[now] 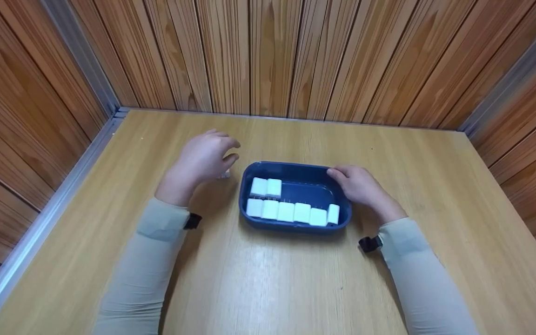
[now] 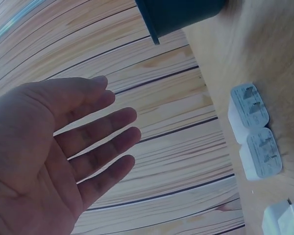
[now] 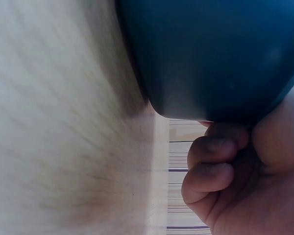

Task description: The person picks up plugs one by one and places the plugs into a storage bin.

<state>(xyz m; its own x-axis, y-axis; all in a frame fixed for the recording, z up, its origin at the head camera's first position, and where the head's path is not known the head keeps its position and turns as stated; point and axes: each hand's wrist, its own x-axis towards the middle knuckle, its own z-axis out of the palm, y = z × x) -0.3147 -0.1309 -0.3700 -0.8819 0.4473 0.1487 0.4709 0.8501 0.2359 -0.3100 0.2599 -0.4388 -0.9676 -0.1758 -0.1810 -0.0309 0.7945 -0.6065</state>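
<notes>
In the head view a dark blue tray (image 1: 312, 188) sits on the table. Several white charger plugs (image 1: 285, 211) line its near side, and two more (image 1: 266, 187) lie at the back left inside. My right hand (image 1: 361, 186) grips the tray's right end, thumb over the rim and fingers curled beneath it on the outside. Left of the tray my left hand (image 1: 203, 156) hovers with fingers spread and nothing in them. Beside it, in the left wrist view, white charger plugs (image 2: 250, 112) stand on the table with their prongs showing; from the head view that hand mostly hides them.
The wooden table (image 1: 258, 284) is bounded by wood-panelled walls (image 1: 272, 56) at the back and both sides. Metal strips (image 1: 82, 60) run along the corners. A black wrist camera (image 1: 370, 244) sits at the right cuff, another (image 1: 193, 221) at the left.
</notes>
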